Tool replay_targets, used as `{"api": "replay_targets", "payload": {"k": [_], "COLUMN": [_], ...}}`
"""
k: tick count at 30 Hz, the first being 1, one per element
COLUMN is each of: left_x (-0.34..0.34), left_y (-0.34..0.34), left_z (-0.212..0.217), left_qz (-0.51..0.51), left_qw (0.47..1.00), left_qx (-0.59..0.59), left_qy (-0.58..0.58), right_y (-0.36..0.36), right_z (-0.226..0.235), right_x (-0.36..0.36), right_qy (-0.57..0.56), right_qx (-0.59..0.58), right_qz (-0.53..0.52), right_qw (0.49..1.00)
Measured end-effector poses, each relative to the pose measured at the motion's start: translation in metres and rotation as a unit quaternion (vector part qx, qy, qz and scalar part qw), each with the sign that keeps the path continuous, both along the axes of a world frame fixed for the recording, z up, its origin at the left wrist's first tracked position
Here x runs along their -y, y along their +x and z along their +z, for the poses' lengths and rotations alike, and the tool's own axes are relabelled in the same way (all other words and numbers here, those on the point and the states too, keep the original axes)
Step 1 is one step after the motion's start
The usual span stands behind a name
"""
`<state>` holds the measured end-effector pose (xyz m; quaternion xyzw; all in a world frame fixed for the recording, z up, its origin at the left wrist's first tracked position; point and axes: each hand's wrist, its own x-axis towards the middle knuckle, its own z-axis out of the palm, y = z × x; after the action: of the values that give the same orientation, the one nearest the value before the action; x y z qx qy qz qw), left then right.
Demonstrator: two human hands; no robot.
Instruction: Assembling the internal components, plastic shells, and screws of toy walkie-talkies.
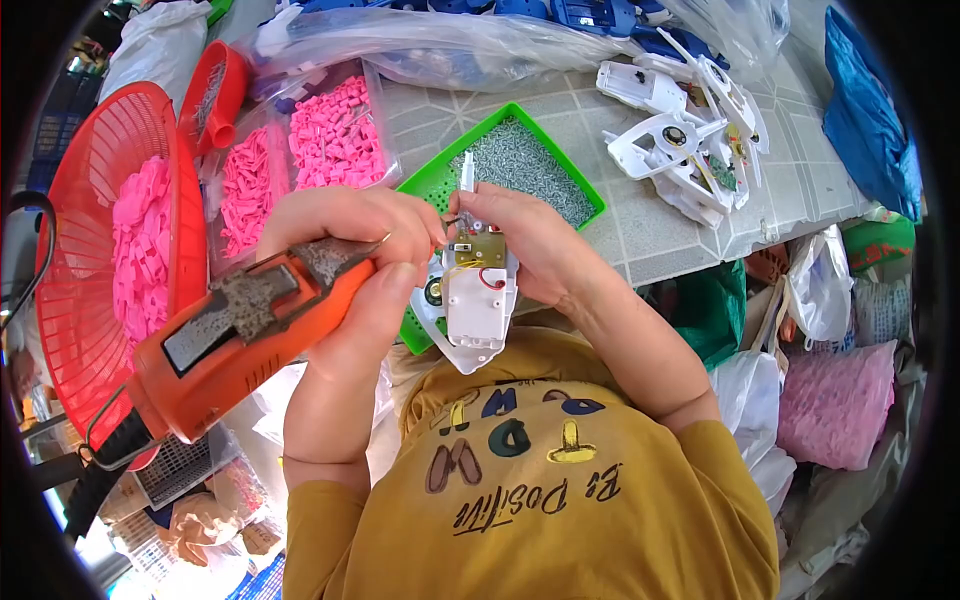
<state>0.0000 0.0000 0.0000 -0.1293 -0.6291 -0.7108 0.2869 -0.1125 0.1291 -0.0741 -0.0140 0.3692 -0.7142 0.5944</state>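
Sitting upright near the middle of the frame, a white plastic housing (477,310) shows its open inner side, with a small circuit board (485,247), thin red and yellow wires and a round metal-rimmed disc (433,291) at its left edge. The right hand (525,235) grips its upper part, thumb and fingers closed around the narrow end. The left hand (372,225) is wrapped around the front of an orange power tool (215,345), which slants up from the lower left; its tip points at the housing near the board, though whether it touches cannot be told.

Behind the housing lies a green tray (590,203) holding small silvery screws (530,165). Left of the tray, clear bags hold pink plastic pieces (337,130), and farther left a red basket (85,250) contains larger pink parts (143,250). A red scoop (222,95) stands at the upper left. More white assemblies (675,140) lie piled at the upper right on the grey tiled surface (640,240), while blue parts (590,15) line the top edge.
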Motion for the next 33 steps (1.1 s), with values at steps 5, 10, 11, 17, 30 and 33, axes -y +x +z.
{"api": "replay_targets", "payload": {"k": [5, 10, 11, 17, 30, 33], "left_x": [-0.013, 0.016, 0.020, 0.028, -0.003, -0.010], "left_y": [-0.002, 0.008, 0.014, 0.043, 0.117, 0.071], "left_z": [0.005, 0.016, 0.017, 0.008, 0.053, 0.004], "left_qz": [0.056, 0.079, 0.096, 0.342, 0.204, 0.336], "left_qw": [0.997, 0.996, 0.995, 0.918, 0.783, 0.872], "left_qx": [0.033, -0.009, -0.002, 0.197, 0.511, 0.254], "left_qy": [0.029, 0.044, 0.037, -0.032, -0.291, -0.250], "right_y": [-0.001, -0.001, 0.000, -0.004, 0.000, -0.008], "right_z": [0.005, -0.001, -0.001, 0.004, 0.010, -0.004], "right_x": [-0.003, 0.002, 0.001, -0.003, 0.016, 0.015], "right_qy": [0.003, -0.044, -0.047, -0.015, -0.017, -0.046], "right_qx": [0.009, 0.017, 0.015, 0.051, -0.003, -0.020], "right_qz": [-0.011, 0.014, 0.022, -0.012, -0.010, -0.002], "right_qw": [1.000, 0.999, 0.999, 0.999, 1.000, 0.999]}}
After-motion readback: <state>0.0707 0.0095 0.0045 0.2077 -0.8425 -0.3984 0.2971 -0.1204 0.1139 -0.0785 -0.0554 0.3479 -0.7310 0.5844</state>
